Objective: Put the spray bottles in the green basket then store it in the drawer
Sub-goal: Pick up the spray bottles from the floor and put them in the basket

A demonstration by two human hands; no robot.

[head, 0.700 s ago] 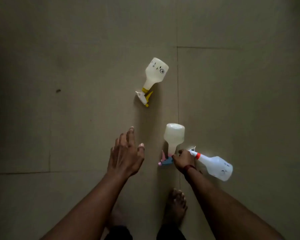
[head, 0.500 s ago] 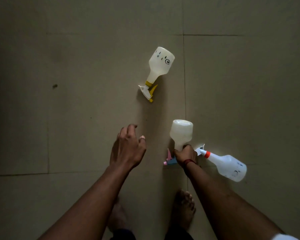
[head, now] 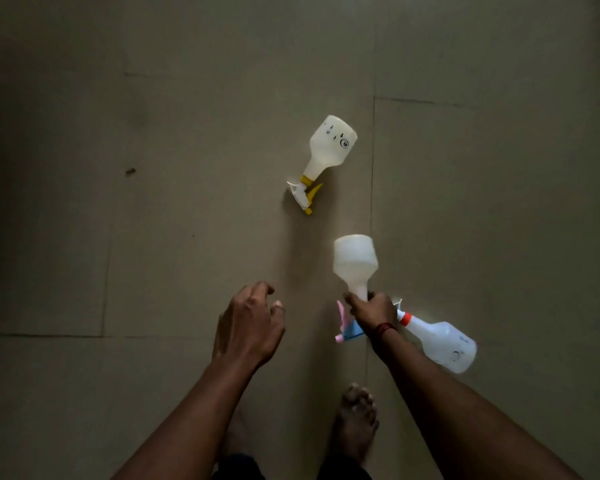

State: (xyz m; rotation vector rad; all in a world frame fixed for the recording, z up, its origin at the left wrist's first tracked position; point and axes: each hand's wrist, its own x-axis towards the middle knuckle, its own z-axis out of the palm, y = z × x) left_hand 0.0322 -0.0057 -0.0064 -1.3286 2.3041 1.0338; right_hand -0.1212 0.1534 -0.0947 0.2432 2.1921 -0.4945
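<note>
On the dim tiled floor point(head: 153, 271) lie three spray bottles. The white plastic spray bottle with a yellow trigger and collar point(head: 329, 150) lies on its side at about twelve o'clock from the hands, its base pointing to one o'clock and its nozzle to seven o'clock, well apart from both hands.

The right hand point(head: 373, 311) has its grip closed around the neck of the translucent white spray bottle with a pink and blue trigger head point(head: 355, 259). That bottle stands out from the hand with its broad base toward twelve o'clock, while the pink and blue head shows just below the fingers at seven o'clock of the hand. A dark red band sits on the right wrist.

Just beside the right hand, at four o'clock of it, the white spray bottle with an orange collar point(head: 442, 344) lies on its side, base toward four o'clock. Whether the hand touches its nozzle cannot be told.

The left hand point(head: 248, 325) hovers palm down at nine o'clock of the right hand, its grip loosely spread with fingers curled, holding nothing.

A bare foot point(head: 355, 420) stands on the floor at six o'clock, between the forearms.
</note>
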